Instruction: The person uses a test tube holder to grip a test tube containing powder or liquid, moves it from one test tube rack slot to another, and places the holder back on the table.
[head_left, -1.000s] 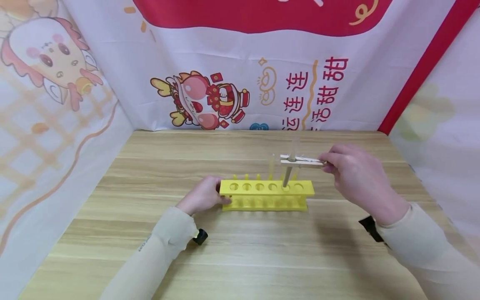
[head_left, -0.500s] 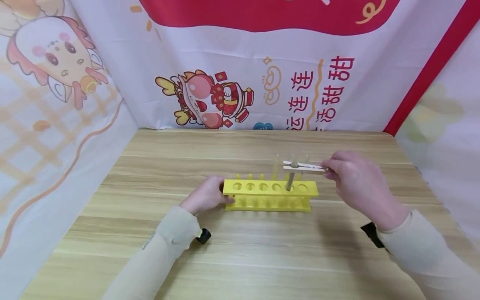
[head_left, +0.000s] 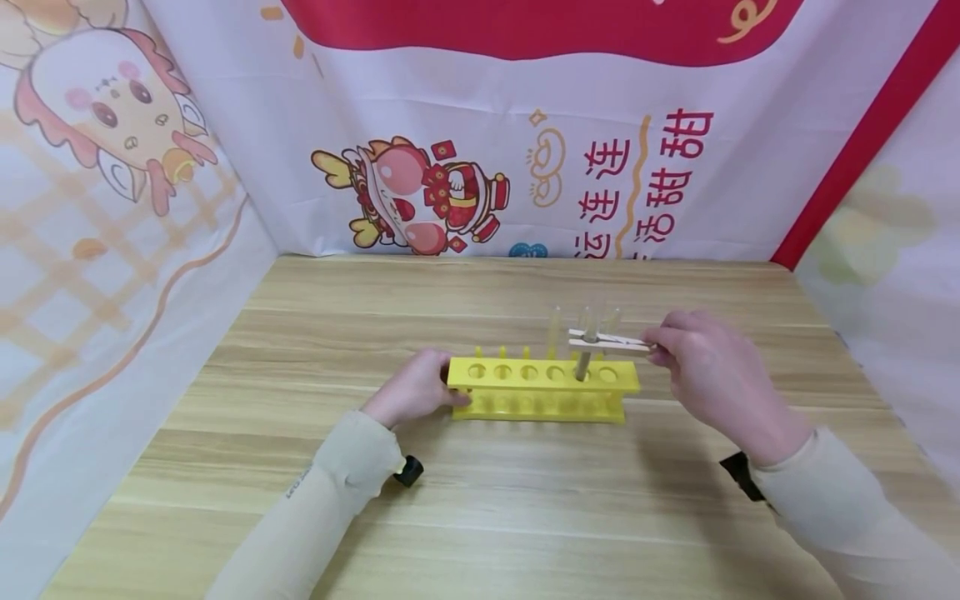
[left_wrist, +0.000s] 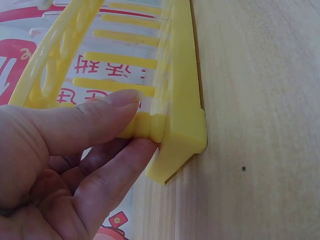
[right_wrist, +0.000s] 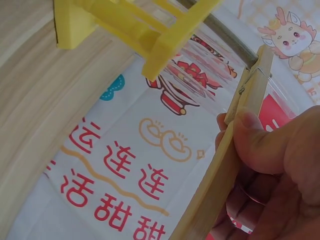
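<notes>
My left hand (head_left: 416, 387) grips the left end of a yellow test tube rack (head_left: 491, 386). In the left wrist view, thumb and fingers pinch its end post (left_wrist: 142, 125) just by the base. My right hand (head_left: 716, 379) holds a wooden test tube clamp (right_wrist: 220, 170) by its handle, thumb pressed along the wood. The clamp's far end goes around a clear test tube (head_left: 582, 365) with grey contents in its lower part. That tube stands nearly upright, its bottom at the second hole from the right in the rack's top plate.
Two more clear tubes, a left one (head_left: 554, 331) and a right one (head_left: 616, 320), rise behind the rack over its row of yellow pegs (left_wrist: 120, 61). The rack rests on a wood-grain table (head_left: 517, 517). Printed cloth (head_left: 442, 92) hangs behind and at both sides.
The right hand has lowered the clamp and the grey-filled tube toward the rack. The left hand keeps its grip on the rack's end, and the whole view has shifted slightly.
</notes>
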